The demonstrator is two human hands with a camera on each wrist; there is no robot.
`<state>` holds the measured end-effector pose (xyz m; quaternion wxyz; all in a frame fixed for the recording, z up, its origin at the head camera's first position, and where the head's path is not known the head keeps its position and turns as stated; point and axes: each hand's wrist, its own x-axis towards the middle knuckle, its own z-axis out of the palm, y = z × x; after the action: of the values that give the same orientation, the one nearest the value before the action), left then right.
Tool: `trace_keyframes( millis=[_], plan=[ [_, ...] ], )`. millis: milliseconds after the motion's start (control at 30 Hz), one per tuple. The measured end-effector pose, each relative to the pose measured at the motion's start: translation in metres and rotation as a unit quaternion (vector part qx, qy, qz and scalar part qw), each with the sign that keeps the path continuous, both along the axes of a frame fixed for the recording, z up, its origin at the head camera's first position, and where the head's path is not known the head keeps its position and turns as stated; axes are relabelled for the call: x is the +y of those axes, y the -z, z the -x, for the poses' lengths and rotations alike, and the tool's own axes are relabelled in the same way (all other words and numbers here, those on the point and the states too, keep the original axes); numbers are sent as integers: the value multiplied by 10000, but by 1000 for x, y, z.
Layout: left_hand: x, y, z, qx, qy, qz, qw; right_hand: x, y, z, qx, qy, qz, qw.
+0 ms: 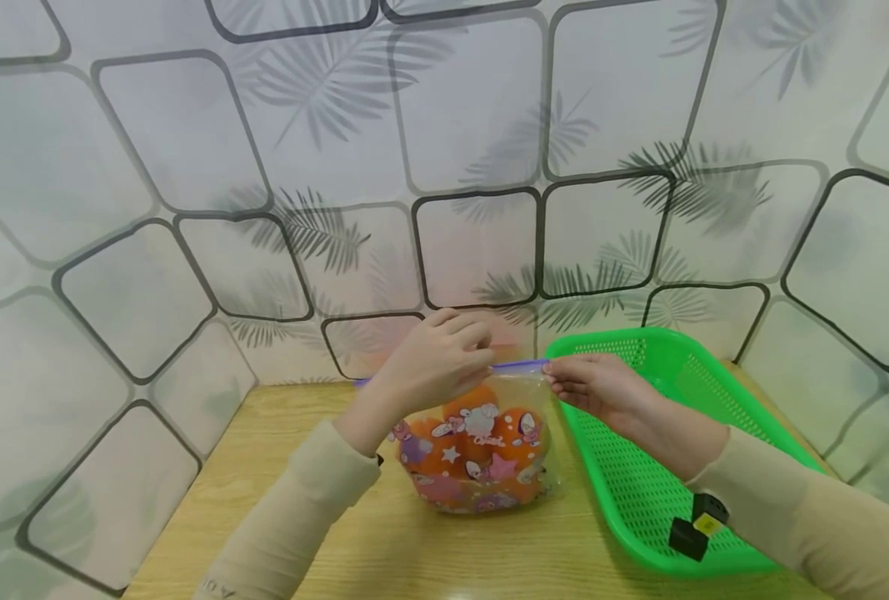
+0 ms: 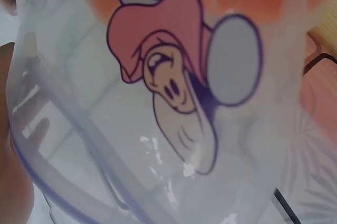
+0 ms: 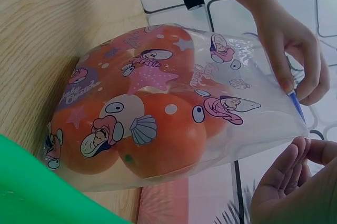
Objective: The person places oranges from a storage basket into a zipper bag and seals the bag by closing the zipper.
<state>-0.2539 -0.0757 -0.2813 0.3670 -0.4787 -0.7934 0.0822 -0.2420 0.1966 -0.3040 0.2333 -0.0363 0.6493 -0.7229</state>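
A clear zip-lock bag (image 1: 481, 467) printed with cartoon shells and stars stands upright on the table. Several round orange-red fruits (image 3: 166, 134) fill its lower part; their exact kind is hard to tell through the print. At the top edge, my left hand (image 1: 444, 358) pinches the purple-blue zip strip (image 3: 296, 105) between thumb and finger. Beside it, my right hand (image 1: 601, 387) pinches the bag's right top corner. In the left wrist view, the two zip strips (image 2: 68, 108) stand apart near the bag's left side.
A green perforated plastic basket (image 1: 601, 500) sits right of the bag, under my right forearm. The wooden table (image 1: 302, 475) meets a patterned wall covering (image 1: 474, 250) behind the bag. Something pink and translucent (image 1: 500, 329) stands behind the bag against the wall.
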Motion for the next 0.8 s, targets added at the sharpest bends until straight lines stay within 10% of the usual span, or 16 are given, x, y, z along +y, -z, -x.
trace_keyframes(
  millis=[800],
  plan=[
    [-24,8,-5,-365,166,-344,9986,-3,-2,-3,198,271,-318,9989]
  ],
)
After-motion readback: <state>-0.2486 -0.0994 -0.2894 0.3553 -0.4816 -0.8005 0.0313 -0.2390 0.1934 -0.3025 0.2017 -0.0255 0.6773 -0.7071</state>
